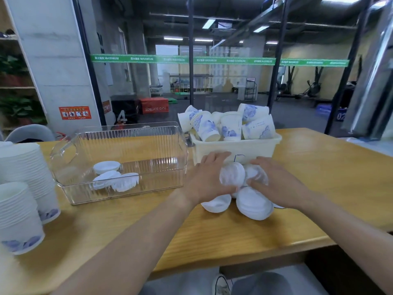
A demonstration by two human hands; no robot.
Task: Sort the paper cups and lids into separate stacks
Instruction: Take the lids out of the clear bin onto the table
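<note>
Two hands meet over one loose heap of white lids (244, 188) on the tabletop (319, 188); the left hand (207, 177) has its fingers curled round a lid that stands on edge, thumb low at the heap's middle, while the right hand (274, 184) cups the lids on the other side, its fingers blurred, so I cannot tell how firm that grip is. The heap lies right between the two grips, neither hand nearer; the lids are round and shallow, so no long axis counts, only their tilt, and several lean every which way, one lying dish-up just under the left wrist, a nested few just under the right thumb. To my eye the next move goes leftward; well to the left of the left grip stands a clear ribbed bin (119, 162) with three lids already in it. Just beyond both grips, touching the fingertips or near it, sits a cream tub (234, 149) crammed with blue-printed paper cups (230, 125), tipped at all angles. Far to the left stand two tall cup stacks (21, 188).
</note>
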